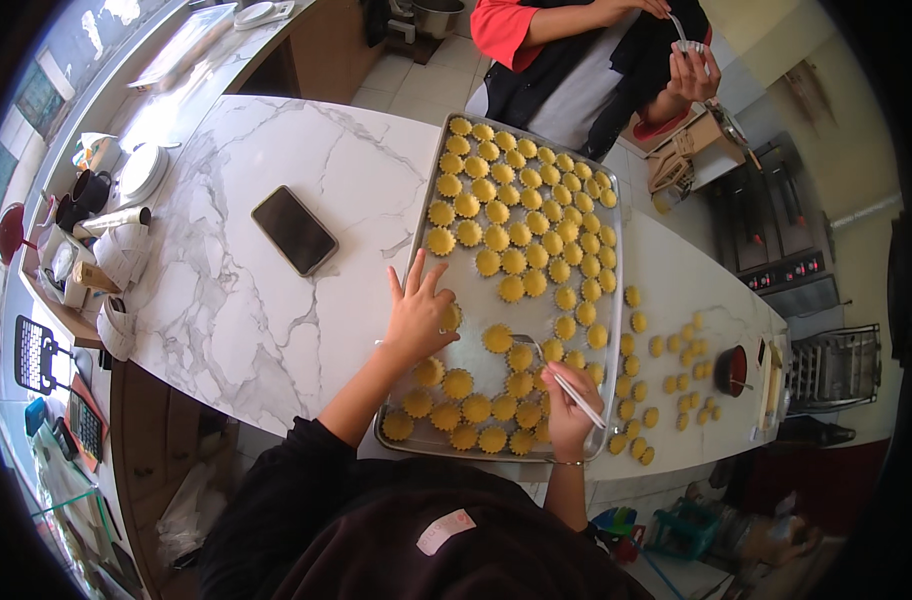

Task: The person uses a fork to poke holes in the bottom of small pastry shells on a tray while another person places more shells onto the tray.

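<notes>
Here, two hands work over a tray of little yellow tarts

The left hand (417,312) lies spread on the tray (473,336), touching a tart (450,317); the right hand (566,398) pinches a spoon (564,378)

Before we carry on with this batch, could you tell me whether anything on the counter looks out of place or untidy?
Mostly tidy. The baking tray holds yellow pastries in neat rows, but a loose scatter of pastries lies off the tray on the bare marble counter to its right. A dark phone also lies on the counter beside the tray.
</notes>
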Demonstrator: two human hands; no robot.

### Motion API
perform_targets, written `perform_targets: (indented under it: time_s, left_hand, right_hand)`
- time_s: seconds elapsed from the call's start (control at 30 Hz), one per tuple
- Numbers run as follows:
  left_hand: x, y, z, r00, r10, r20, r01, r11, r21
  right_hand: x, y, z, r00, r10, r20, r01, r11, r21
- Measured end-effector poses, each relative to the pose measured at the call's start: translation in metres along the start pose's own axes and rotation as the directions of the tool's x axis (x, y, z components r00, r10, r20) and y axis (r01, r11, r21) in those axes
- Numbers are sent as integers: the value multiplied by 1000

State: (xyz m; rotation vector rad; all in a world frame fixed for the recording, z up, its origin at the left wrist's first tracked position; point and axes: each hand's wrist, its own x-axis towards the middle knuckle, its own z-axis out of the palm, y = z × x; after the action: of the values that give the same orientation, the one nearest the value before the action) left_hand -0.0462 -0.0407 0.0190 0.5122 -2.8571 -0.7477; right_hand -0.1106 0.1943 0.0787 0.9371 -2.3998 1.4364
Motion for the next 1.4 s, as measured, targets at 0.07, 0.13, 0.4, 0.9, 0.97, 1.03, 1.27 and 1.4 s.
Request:
perform_targets:
  time_s: [0.07, 0.13, 0.4, 0.9, 0.97, 1.03, 1.27, 1.4]
  left_hand:
    - [-18, 2, 2, 1000, -14, 1, 14, 999, -45]
    - [-32, 0, 4, 1000, -29, -5, 29, 995, -94]
    - [-49, -14, 11, 984, -14, -178, -23, 979, -204]
    - [-48, -8, 9, 987, -81, -138, 64, 990, -124]
    - [-48, -8, 12, 986, -89, -141, 73, 990, -119]
    - [-47, -8, 12, 984, -98, -146, 81, 990, -115]
    - [-47, -8, 15, 981, -106, -162, 89, 990, -109]
    - [-47, -8, 15, 981, -104, -162, 89, 991, -99]
  right_hand:
    - [3, -10, 18, 985, -117, 124, 104, 989, 104]
    - [6, -18, 36, 970, -171, 174, 151, 981, 125]
    - [12, -24, 70, 886, -323, 333, 275, 944, 183]
    - [13, -21, 80, 830, -355, 429, 302, 934, 189]
    - [13, -20, 81, 820, -366, 439, 317, 930, 184]
    - [12, -21, 79, 834, -354, 424, 301, 935, 188]
    - [14, -31, 71, 858, -352, 373, 316, 936, 157]
    - [11, -31, 72, 851, -362, 380, 320, 932, 169]
